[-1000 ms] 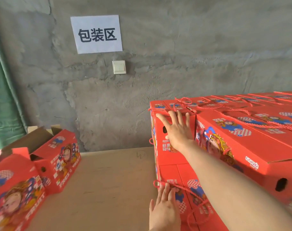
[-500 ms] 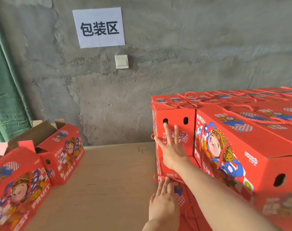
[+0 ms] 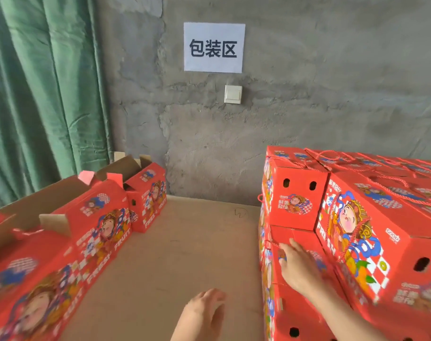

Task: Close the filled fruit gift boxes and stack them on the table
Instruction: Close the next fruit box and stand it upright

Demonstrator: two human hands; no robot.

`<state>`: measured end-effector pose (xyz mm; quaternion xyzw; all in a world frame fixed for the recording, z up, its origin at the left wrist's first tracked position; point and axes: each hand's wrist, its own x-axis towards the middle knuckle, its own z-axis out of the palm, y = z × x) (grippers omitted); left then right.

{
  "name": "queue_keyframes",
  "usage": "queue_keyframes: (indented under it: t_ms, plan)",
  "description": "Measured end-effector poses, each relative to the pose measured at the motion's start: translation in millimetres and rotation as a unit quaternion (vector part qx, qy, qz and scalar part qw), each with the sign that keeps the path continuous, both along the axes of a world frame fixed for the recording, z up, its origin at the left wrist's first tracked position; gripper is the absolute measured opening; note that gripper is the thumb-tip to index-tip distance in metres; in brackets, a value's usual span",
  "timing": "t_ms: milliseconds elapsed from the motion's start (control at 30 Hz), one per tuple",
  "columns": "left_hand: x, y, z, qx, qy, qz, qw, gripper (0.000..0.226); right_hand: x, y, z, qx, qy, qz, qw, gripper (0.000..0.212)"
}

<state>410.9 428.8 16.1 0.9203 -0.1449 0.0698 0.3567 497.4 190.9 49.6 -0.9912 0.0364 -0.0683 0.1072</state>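
The right hand (image 3: 298,264) lies palm down on the top of a closed lower box (image 3: 303,233), fingers stretched out flat and gripping nothing. It is motion-blurred, so finer detail of the fingers is lost. The left hand (image 3: 204,313) hangs over the bare tabletop (image 3: 180,254), just left of that box and not touching it. Its fingers are relaxed and it holds nothing; it too is blurred.

The lower box belongs to a stack (image 3: 406,183) of closed red boxes filling the right side of the tabletop, two layers high. Above and behind the right hand an end box (image 3: 295,193) shows its short face, with two round holes and a printed label. Beside it on the right a big box (image 3: 371,230) turns a cartoon figure toward the camera. Red rope handles (image 3: 327,156) lie across the tops of the upper layer.

Across the tabletop on the left stand three open boxes, their brown flaps up. The near one (image 3: 32,279) is at the lower left edge, the middle one (image 3: 99,217) touches it, and the far one (image 3: 148,195) is next to the wall (image 3: 308,119).

The wall is rough grey plaster. It carries a white paper sign (image 3: 214,47) with three black characters and a pale switch (image 3: 233,94) just below it. A green curtain (image 3: 37,94) hangs at the left.
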Motion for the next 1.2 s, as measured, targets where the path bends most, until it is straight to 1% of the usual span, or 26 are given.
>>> queue_keyframes:
  t_ms: [33,67,133,200,267,333,400,467,600,667,767,833,900,933,967,1000,1033,1067,1133,1167,1200]
  plan:
    - [-17.9,27.4,-1.1,-0.011,0.009,0.012,1.000,0.025,-10.5,14.6,-0.3,0.032,-0.058,0.009,0.998,0.045]
    - [-36.2,54.5,-3.3,-0.029,0.019,0.031,0.999,0.023,-21.5,32.4,0.0,0.065,-0.094,0.029,0.993,0.042]
    - [-73.2,107.1,-8.5,-0.055,0.045,0.086,0.994,0.020,-44.6,74.8,2.2,0.110,-0.116,0.086,0.983,0.034]
    - [-108.1,155.2,-10.3,-0.067,0.066,0.131,0.987,0.021,-69.6,121.0,5.3,0.120,-0.106,0.141,0.977,0.028]
    - [-138.5,199.2,-12.0,-0.075,0.065,0.167,0.981,0.023,-93.9,170.0,7.0,0.115,-0.088,0.196,0.970,0.024]
    - [-168.3,242.0,-10.3,-0.086,0.048,0.212,0.972,0.028,-115.3,222.2,6.0,0.111,-0.063,0.249,0.960,0.025]
    - [-195.9,279.7,-7.4,-0.104,0.036,0.240,0.965,0.026,-136.2,277.7,2.1,0.105,-0.041,0.297,0.948,0.027]
    - [-219.3,313.3,-3.0,-0.102,0.028,0.248,0.963,0.038,-154.7,333.7,-4.1,0.099,-0.015,0.340,0.935,0.030]
    - [-245.2,369.3,4.1,-0.131,-0.011,0.286,0.949,0.025,-184.8,437.5,-11.9,0.074,0.007,0.411,0.909,0.033]
    - [-248.5,390.6,6.2,-0.133,-0.021,0.303,0.943,0.020,-194.6,473.5,-17.9,0.033,0.008,0.406,0.913,0.035]
    - [-245.8,413.9,7.2,-0.132,-0.034,0.319,0.938,0.018,-198.3,505.8,-23.4,-0.065,-0.010,0.350,0.934,0.043]
    - [-240.0,421.4,6.3,-0.142,-0.036,0.324,0.935,0.021,-197.2,518.5,-24.4,-0.110,0.005,0.322,0.940,0.063]
    - [-230.8,422.8,6.9,-0.167,-0.026,0.328,0.930,0.026,-196.7,527.5,-25.4,-0.150,0.054,0.303,0.940,0.085]
    - [-225.0,423.1,7.9,-0.181,-0.016,0.329,0.927,0.031,-196.6,531.3,-26.6,-0.163,0.063,0.290,0.941,0.088]
    - [-218.3,423.2,9.2,-0.194,-0.004,0.327,0.925,0.036,-194.9,533.3,-28.9,-0.171,0.029,0.279,0.944,0.083]
    - [-211.4,423.2,11.8,-0.202,0.012,0.323,0.924,0.041,-193.4,534.2,-29.1,-0.177,-0.030,0.262,0.948,0.071]
    - [-203.6,423.9,14.3,-0.207,0.027,0.315,0.926,0.046,-193.3,535.1,-27.6,-0.191,-0.056,0.248,0.948,0.059]
    - [-195.9,424.3,17.1,-0.212,0.040,0.306,0.927,0.050,-193.5,534.9,-29.3,-0.202,-0.039,0.258,0.944,0.049]
    - [-182.4,425.0,23.0,-0.215,0.060,0.286,0.932,0.053,-194.6,531.7,-38.9,-0.230,0.034,0.280,0.932,0.044]
    - [-176.7,425.4,24.2,-0.215,0.066,0.277,0.934,0.053,-195.2,529.4,-41.1,-0.231,0.034,0.272,0.934,0.043]
    - [-171.9,425.3,24.2,-0.215,0.073,0.270,0.936,0.053,-195.9,526.6,-41.2,-0.227,0.002,0.259,0.939,0.041]
